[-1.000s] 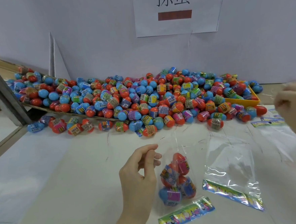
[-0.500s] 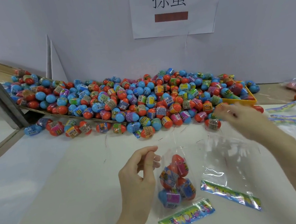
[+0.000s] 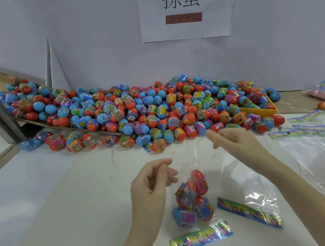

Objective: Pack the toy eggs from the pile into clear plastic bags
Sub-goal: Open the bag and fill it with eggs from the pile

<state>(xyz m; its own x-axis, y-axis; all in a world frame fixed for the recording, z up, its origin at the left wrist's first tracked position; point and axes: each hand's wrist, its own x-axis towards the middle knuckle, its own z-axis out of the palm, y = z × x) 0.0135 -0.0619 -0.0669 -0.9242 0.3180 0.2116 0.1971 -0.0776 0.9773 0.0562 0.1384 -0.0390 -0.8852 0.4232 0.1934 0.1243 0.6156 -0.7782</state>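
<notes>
Head view: the clear plastic bag (image 3: 193, 197) of red and blue toy eggs is being pinched at its mouth by the left hand (image 3: 150, 187). The right hand (image 3: 234, 141), fingers loosely spread and empty, is being held nearer the egg pile (image 3: 138, 113), lying just beyond it on the white surface (image 3: 66, 196).

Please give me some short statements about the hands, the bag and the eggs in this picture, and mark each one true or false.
1. The left hand pinches the top of a clear bag. True.
2. The bag is empty. False: it holds several eggs.
3. The right hand holds an egg. False: its fingers are loose and hold nothing.
4. The pile has blue and orange-red eggs. True.
5. A yellow tray sits at the pile's left end. False: it is at the right end.
</notes>
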